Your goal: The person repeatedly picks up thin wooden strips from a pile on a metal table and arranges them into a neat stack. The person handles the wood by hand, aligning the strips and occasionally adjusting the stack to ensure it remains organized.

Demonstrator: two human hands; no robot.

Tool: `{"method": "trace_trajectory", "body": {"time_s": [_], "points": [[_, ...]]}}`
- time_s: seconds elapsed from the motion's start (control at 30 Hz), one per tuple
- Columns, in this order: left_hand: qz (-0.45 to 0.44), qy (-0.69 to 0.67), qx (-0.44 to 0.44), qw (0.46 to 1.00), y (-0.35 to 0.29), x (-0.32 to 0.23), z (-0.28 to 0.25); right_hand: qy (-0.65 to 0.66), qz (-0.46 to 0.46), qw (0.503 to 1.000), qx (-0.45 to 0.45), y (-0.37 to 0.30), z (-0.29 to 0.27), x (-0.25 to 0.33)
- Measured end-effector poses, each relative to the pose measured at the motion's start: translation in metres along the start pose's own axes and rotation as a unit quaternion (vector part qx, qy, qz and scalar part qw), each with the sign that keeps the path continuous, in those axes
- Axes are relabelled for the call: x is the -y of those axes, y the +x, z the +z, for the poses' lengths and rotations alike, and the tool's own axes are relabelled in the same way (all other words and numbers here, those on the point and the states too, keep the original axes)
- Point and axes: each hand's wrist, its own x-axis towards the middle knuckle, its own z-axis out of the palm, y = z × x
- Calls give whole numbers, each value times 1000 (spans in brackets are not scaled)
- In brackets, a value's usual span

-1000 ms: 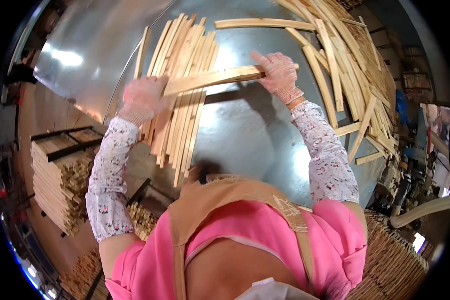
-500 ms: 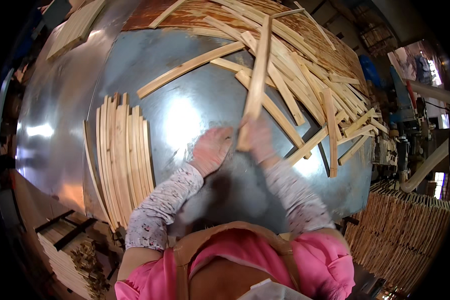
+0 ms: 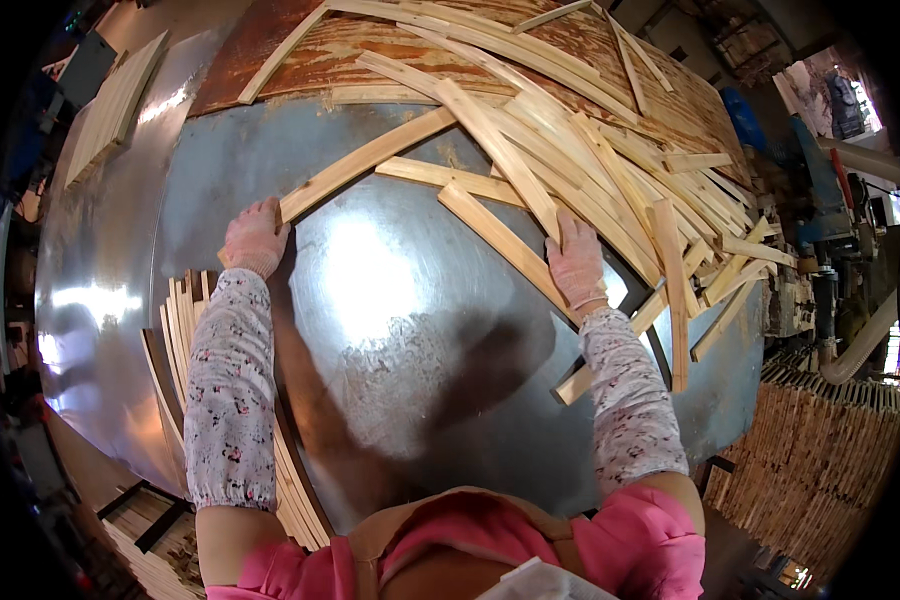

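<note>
Both my hands wear pale pinkish gloves and patterned sleeves. At the left, my left hand (image 3: pixel 256 240) is closed round the near end of a long wooden strip (image 3: pixel 370 163), which slants away to the pile. My right hand (image 3: pixel 576 262) has its fingers closed on the near end of another wooden strip (image 3: pixel 500 150) at the pile's front edge. A further strip (image 3: pixel 505 245) lies just left of my right hand. Partly hidden by my left arm is a row of strips (image 3: pixel 177 325) laid side by side.
A heap of loose strips (image 3: pixel 610 160) covers the far right of the metal table (image 3: pixel 400 370) and a worn brown board (image 3: pixel 300 70). Flat boards (image 3: pixel 120 105) lie at the far left. Stacked wood (image 3: pixel 800 470) stands on the right, with machinery (image 3: pixel 810 200) behind it.
The strip my right hand held upright in view is out of it; that hand moved right to another strip. My left hand went left and forward onto a strip's end. The view shifted slightly.
</note>
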Motion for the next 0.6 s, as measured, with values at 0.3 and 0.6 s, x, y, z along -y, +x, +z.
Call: {"method": "trace_trajectory", "body": {"time_s": [0.3, 0.6], "points": [[69, -31, -14, 997, -46, -6, -35, -88, -64, 993, 56, 173, -17, 38], [86, -41, -99, 991, 0, 10, -49, 31, -15, 986, 160, 139, -82, 37]]}}
